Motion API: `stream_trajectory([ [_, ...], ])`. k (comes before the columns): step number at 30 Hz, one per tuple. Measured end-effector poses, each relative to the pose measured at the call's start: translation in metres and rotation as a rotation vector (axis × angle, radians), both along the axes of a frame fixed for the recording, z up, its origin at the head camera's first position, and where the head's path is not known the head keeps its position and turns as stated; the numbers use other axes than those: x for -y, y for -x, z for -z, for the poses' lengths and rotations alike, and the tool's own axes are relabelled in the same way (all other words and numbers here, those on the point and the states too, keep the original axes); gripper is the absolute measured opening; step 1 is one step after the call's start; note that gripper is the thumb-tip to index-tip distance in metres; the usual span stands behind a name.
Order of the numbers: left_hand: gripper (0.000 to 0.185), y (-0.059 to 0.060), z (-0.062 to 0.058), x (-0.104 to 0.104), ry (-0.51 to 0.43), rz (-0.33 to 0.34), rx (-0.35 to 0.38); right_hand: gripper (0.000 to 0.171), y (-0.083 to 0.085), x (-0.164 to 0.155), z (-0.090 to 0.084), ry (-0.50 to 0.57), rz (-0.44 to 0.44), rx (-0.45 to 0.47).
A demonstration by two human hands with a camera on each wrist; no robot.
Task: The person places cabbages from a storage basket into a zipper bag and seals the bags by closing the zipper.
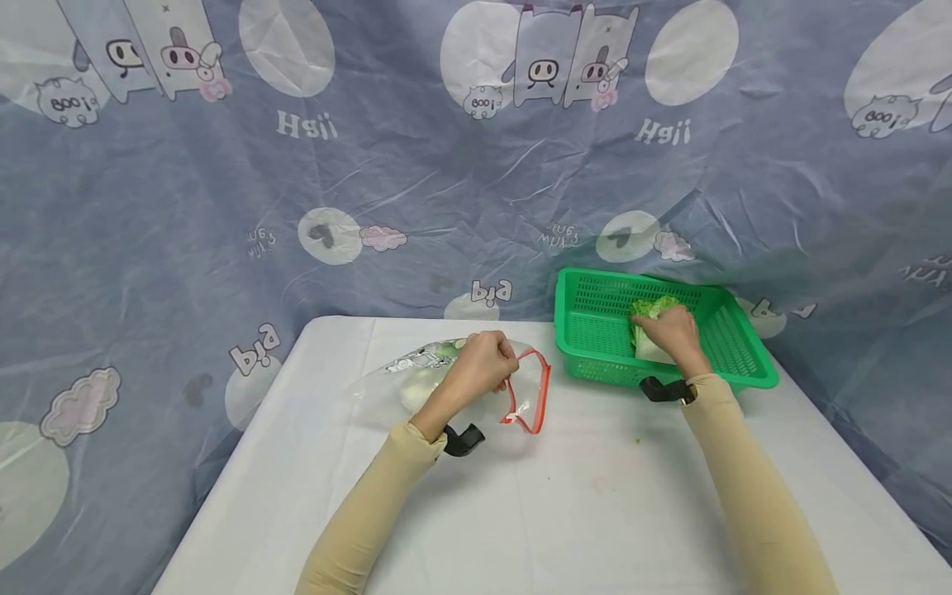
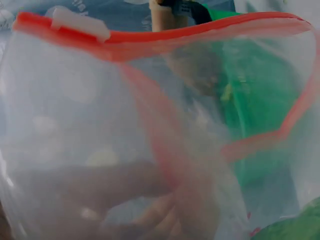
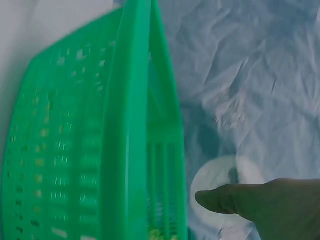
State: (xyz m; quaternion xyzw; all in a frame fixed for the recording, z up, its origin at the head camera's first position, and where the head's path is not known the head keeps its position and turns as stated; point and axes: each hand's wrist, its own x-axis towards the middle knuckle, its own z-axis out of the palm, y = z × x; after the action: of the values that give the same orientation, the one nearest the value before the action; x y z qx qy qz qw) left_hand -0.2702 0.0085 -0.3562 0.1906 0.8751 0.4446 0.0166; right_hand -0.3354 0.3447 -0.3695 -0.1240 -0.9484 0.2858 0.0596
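Already some cabbage is bagged; left hand [image 1: 483,364] pinches the zip bag [image 1: 454,382] mouth, right hand [image 1: 672,332] grips a cabbage leaf [image 1: 649,312] inside the green basket [image 1: 732,347].

White-covered table [image 1: 595,512]. Green basket [image 1: 732,351] sits at its far right corner; clear red-rimmed zip bag [image 1: 446,384] lies left of the basket; green crumbs [image 1: 641,440] just in front of the basket.

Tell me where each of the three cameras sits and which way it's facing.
Head: worn high, looking forward and down at the white table; both sleeved arms, left hand, right hand show.
Left wrist: pressed against the clear red-rimmed zip bag; fingers blur behind plastic.
Right wrist: beside the green plastic basket, facing the backdrop; one fingertip shows.
Shared: all three views catch the basket.
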Motion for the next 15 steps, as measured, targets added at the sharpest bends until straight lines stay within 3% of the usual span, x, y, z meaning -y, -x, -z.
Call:
stream_trajectory([
  [5, 0.009, 0.000, 0.002, -0.001, 0.018, 0.027, 0.004, 0.078, 0.014, -0.028, 0.005, -0.016, -0.008, 0.204],
  [9, 0.009, 0.000, 0.003, -0.001, 0.021, 0.031, 0.004, 0.083, 0.021, -0.042, 0.006, 0.002, -0.065, 0.383],
  [15, 0.009, -0.001, 0.001, -0.002, 0.038, 0.032, -0.001, 0.092, 0.028, -0.055, 0.017, 0.036, -0.038, 0.460],
])
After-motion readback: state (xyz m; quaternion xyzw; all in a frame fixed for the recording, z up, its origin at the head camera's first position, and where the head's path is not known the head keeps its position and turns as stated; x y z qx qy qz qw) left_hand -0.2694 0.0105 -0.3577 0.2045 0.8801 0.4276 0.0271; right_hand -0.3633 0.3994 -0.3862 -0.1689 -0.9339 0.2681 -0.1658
